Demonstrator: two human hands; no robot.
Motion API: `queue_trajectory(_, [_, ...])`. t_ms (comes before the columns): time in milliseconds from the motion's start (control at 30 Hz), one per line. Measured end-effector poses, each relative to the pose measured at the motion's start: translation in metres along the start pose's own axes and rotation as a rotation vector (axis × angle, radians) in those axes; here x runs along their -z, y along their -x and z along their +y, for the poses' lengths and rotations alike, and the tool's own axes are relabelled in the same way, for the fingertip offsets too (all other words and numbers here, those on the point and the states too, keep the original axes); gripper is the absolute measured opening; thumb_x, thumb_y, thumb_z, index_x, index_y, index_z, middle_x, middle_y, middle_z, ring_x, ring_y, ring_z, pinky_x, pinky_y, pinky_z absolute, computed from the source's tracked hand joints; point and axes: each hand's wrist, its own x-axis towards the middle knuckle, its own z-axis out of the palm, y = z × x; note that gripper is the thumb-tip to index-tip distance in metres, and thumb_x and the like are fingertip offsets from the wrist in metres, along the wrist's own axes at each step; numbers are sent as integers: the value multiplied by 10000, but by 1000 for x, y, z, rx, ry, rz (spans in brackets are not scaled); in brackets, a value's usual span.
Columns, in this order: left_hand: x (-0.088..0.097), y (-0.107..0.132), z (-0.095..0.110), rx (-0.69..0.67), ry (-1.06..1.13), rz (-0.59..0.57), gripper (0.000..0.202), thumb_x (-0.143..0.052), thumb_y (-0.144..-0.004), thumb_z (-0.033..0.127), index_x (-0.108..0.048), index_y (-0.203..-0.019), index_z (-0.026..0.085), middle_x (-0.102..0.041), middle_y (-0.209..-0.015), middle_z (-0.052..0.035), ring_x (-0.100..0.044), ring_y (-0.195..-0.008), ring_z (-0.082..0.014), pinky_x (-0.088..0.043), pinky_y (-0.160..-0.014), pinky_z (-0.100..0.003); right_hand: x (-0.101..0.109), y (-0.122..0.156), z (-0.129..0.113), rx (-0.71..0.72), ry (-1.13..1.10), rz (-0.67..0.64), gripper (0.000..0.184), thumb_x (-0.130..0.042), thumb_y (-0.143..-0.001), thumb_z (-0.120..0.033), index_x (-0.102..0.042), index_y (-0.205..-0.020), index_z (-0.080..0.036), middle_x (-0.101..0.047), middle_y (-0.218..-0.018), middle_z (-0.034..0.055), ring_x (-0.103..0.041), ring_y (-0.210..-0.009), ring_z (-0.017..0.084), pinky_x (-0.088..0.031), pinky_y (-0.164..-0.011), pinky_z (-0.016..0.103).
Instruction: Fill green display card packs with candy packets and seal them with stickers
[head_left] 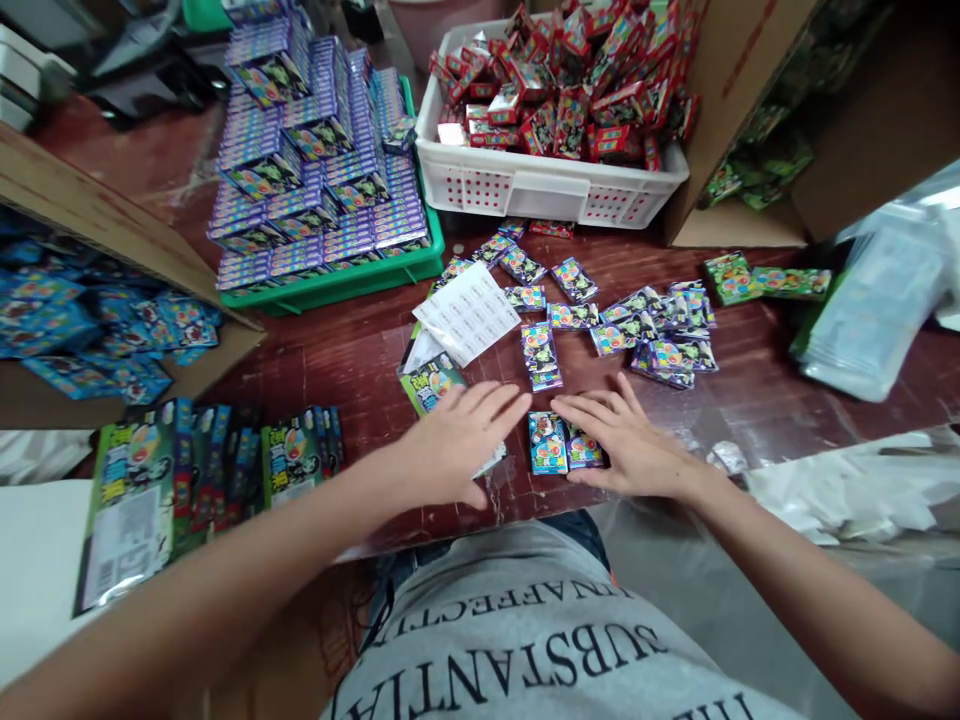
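My left hand (461,440) lies flat with fingers stretched out on the dark red table (337,360), partly over a clear bag next to a green packet (431,385). My right hand (626,440) is also flat, fingers together, touching a purple packet (583,450) beside a blue packet (547,441) near the table's front edge. Several small purple packets (637,325) lie scattered just beyond both hands. A white sticker sheet (466,312) rests behind my left hand.
A green tray (337,285) stacked with purple boxes stands at the back left. A white basket (540,185) of red packets sits at the back. Cardboard boxes hold blue packets (82,320) left and green packets (757,155) right. Bagged green sets (195,470) lie left; plastic bags (874,300) right.
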Motion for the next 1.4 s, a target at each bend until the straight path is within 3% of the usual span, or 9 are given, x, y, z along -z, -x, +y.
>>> queue_trajectory(67, [12,17,-20,-75,-77,-49,1069,-827,-685,215,-232,-1574,232,-316,-1636,-141,-248,-1506,-382,-160,-1195,-571,-5,-1,-1,-7,-24,14,1059,-695,-809,-671,-104,-1625,-345,-462,-1562,65,-454,-1343,392,-61,-1202,730])
queue_trajectory(167, [18,27,-35,-173,-121,-106,780,-607,-797,37,-376,-1503,274,-491,-1535,-78,-347,-1480,-300,-114,-1220,-539,-11,-1,-4,-20,-31,75,975,-721,-817,-593,-195,-1602,-353,-546,-1481,53,-496,-1282,381,-103,-1198,731])
queue_trajectory(267, [12,23,-25,-45,-83,-57,681,-643,-822,168,-430,-1467,205,-573,-1413,-128,-477,-1356,-327,-192,-1186,-549,-15,4,-12,-141,12,301,824,-732,-823,-511,-338,-1535,-381,-592,-1387,44,-516,-1229,368,-133,-1199,715])
queue_trajectory(400, [-6,15,6,233,14,108,794,-698,-788,351,-389,-1489,141,-513,-1415,-186,-482,-1287,-367,-308,-1112,-546,-20,12,-29,-423,106,646,812,-739,-824,-489,-349,-1524,-352,-537,-1368,94,-480,-1261,382,-153,-1184,714])
queue_trajectory(567, [-24,11,16,284,86,192,759,-636,-805,303,-368,-1495,133,-484,-1414,-187,-448,-1300,-358,-357,-1078,-524,-23,16,-37,-338,25,391,785,-734,-805,-543,-386,-1489,-378,-588,-1317,68,-533,-1151,362,-131,-1157,767])
queue_trajectory(833, [-38,5,11,166,115,132,832,-660,-775,344,-356,-1519,129,-483,-1416,-202,-450,-1280,-376,-336,-1092,-552,-17,5,-23,-117,-49,131,911,-759,-796,-541,-284,-1558,-388,-619,-1349,53,-541,-1207,365,-65,-1194,755])
queue_trajectory(1000, [-42,2,4,114,158,103,882,-678,-814,485,-306,-1554,179,-473,-1431,-190,-457,-1269,-375,-356,-1062,-541,-7,18,-6,-63,-118,58,1147,-769,-773,-617,-83,-1627,-275,-386,-1591,151,-388,-1438,380,-157,-1219,700])
queue_trajectory(1167, [-49,-1,-1,84,193,119,888,-677,-824,505,-305,-1555,164,-476,-1424,-195,-449,-1260,-374,-367,-1037,-537,1,31,12,-24,-175,31,819,-732,-869,-469,-324,-1558,-295,-506,-1508,124,-436,-1427,322,-175,-1224,678])
queue_trajectory(1400, [-48,-5,-8,6,272,89,893,-704,-816,475,-297,-1570,223,-477,-1452,-159,-442,-1284,-352,-358,-1085,-525,7,12,19,33,-228,-26,790,-798,-814,-459,-416,-1501,-376,-560,-1474,45,-523,-1359,292,-124,-1236,670])
